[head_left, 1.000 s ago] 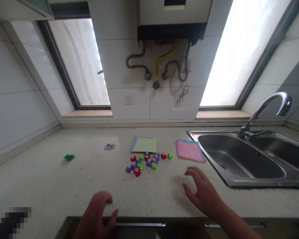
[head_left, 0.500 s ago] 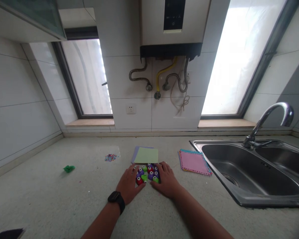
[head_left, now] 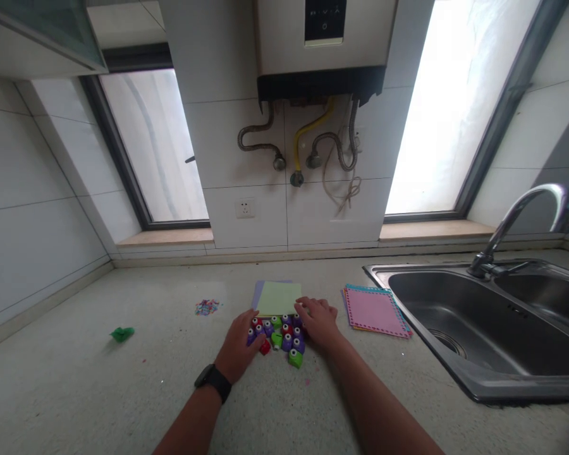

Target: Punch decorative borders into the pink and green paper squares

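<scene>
Several small red, purple and green craft punches (head_left: 287,341) with white round tops stand in a cluster on the counter. My left hand (head_left: 239,344), a black watch (head_left: 213,381) on its wrist, rests against the cluster's left side, thumb and fingers apart. On the right side lies my right hand (head_left: 317,321), its fingers bent loosely near the corner of a pale green paper sheet (head_left: 281,297). That sheet covers most of a lavender sheet (head_left: 258,294) just behind the punches. One green punch (head_left: 295,359) sits nearest me, a little out from the others.
Paper sheets with a pink one (head_left: 377,311) on top, its edge punched, lie beside the steel sink (head_left: 450,379). Coloured paper bits (head_left: 207,307) and a crumpled green piece (head_left: 122,334) are to the left. A faucet (head_left: 516,218) arches over the sink.
Both hands have spread outward from the punches, the right one also moving back toward the green sheet. More of the punches now show. The camera view has shifted slightly.
</scene>
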`<state>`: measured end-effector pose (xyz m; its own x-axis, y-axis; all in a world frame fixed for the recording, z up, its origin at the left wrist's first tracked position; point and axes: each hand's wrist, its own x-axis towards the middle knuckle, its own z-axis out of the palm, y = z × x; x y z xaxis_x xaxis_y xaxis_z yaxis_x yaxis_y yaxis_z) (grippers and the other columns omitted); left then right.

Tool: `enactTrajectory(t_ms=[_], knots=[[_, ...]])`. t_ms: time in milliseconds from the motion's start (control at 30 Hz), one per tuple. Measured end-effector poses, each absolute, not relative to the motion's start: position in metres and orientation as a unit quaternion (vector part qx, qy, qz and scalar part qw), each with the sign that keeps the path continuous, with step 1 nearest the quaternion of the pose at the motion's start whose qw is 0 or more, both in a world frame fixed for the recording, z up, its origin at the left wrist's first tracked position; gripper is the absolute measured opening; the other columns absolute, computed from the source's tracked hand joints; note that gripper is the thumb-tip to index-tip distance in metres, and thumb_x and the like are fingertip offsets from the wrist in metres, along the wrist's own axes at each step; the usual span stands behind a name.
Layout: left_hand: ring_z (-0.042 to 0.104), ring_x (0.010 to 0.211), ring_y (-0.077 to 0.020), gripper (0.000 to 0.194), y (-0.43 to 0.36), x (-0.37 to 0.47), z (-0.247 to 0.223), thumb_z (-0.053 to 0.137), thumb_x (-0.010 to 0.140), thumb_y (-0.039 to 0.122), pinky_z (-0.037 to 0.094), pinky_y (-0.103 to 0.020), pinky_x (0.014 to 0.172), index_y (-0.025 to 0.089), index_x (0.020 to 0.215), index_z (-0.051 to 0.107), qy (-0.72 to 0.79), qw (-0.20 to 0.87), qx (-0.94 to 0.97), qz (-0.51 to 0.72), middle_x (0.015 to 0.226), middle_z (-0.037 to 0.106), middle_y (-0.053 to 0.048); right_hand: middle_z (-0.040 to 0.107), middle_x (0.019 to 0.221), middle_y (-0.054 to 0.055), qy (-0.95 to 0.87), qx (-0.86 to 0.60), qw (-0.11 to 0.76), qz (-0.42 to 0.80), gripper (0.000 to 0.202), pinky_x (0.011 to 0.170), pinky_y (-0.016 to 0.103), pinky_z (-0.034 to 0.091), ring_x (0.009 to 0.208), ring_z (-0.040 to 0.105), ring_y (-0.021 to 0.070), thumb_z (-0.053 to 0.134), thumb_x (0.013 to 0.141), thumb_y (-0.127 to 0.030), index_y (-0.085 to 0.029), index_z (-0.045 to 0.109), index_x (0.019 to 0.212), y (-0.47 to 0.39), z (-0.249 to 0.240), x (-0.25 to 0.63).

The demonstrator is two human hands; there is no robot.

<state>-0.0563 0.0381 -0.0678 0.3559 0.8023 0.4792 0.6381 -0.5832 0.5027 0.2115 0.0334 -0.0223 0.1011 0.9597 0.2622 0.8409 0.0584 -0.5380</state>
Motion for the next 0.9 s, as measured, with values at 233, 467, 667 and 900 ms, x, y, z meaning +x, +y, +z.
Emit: enactTrajectory(t_ms=[233, 467, 667, 900], knots=[[0.048, 0.129, -0.0243, 0.038, 0.039, -0.057, -0.063, 0.043, 0.100, 0.037, 0.036, -0.046, 0.112, 0.021, 0.133, 0.049, 0.434, 0.175, 0.784, 0.408, 0.135, 0.054, -0.014, 0.076, 0.096, 0.005, -0.660, -0.674, 0.307, 0.125, 0.033, 0.089, 0.046, 0.024, 0.105, 0.055, 0.0300, 0.048, 0.093, -0.047, -0.031, 0.076, 0.088, 0.042, -0.028, 0.211], [0.057, 0.116, -0.0246, 0.034, 0.042, -0.059, -0.057, 0.042, 0.098, 0.042, 0.042, -0.044, 0.105, 0.019, 0.118, 0.058, 0.458, 0.247, 0.729, 0.444, 0.119, 0.062, -0.011, 0.076, 0.097, 0.003, -0.610, -0.679, 0.379, 0.152, 0.022, 0.090, 0.044, 0.029, 0.103, 0.062, 0.0282, 0.062, 0.084, -0.044, -0.027, 0.076, 0.087, 0.049, -0.028, 0.213], [0.062, 0.105, -0.0241, 0.032, 0.052, -0.063, -0.046, 0.048, 0.093, 0.042, 0.049, -0.039, 0.094, 0.017, 0.106, 0.063, 0.472, 0.281, 0.696, 0.463, 0.109, 0.066, -0.010, 0.075, 0.084, 0.001, -0.557, -0.667, 0.457, 0.188, 0.021, 0.080, 0.037, 0.042, 0.084, 0.067, 0.0226, 0.065, 0.076, -0.030, -0.026, 0.070, 0.096, 0.055, -0.037, 0.218], [0.063, 0.101, -0.0246, 0.030, 0.059, -0.066, -0.043, 0.051, 0.090, 0.040, 0.049, -0.040, 0.092, 0.017, 0.100, 0.066, 0.486, 0.280, 0.685, 0.465, 0.103, 0.069, -0.009, 0.072, 0.073, 0.006, -0.526, -0.647, 0.499, 0.237, 0.026, 0.067, 0.032, 0.046, 0.073, 0.066, 0.0228, 0.066, 0.068, -0.021, -0.018, 0.071, 0.093, 0.063, -0.044, 0.227]])
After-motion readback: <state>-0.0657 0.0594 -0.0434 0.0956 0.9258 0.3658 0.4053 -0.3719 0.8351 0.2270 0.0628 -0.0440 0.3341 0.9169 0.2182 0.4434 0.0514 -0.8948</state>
